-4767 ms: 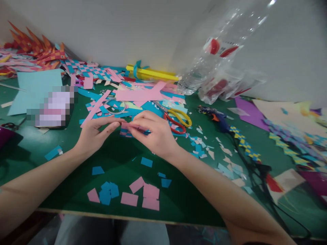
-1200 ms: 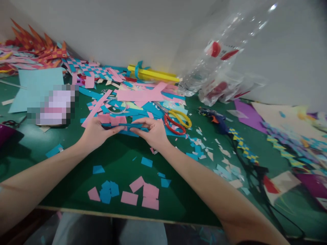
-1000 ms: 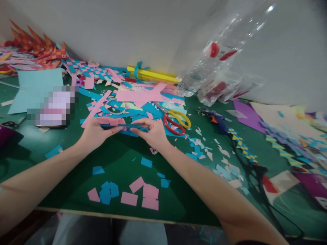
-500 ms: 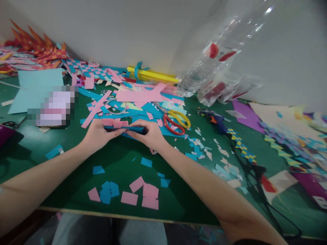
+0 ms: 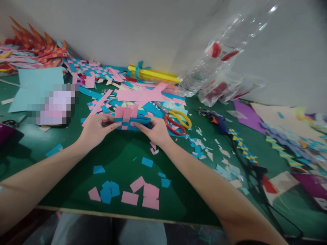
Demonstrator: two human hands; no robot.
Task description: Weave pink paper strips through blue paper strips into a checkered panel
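Both of my hands hold a small woven piece of pink and blue paper strips [image 5: 129, 117] just above the green table [image 5: 122, 170]. My left hand [image 5: 95, 127] pinches its left end with thumb and fingers. Pinching the right end is my right hand [image 5: 155, 129]. The pink strip ends stand up from the blue band between my hands. Behind the piece lies a heap of pink and blue paper strips [image 5: 143, 98].
Red and yellow scissors [image 5: 176, 119] lie just right of my right hand. A blue glue gun [image 5: 214, 119] with a black cord lies further right. Clear plastic bags [image 5: 217, 78] lean on the wall. Cut pink and blue squares [image 5: 138, 194] lie near the front edge. Woven paper pieces [image 5: 38, 51] fill the back left.
The woven piece was tipped up: before it showed as a flat blue band edge-on, now its pink strip ends stand visible. Both hands shifted slightly away from me.
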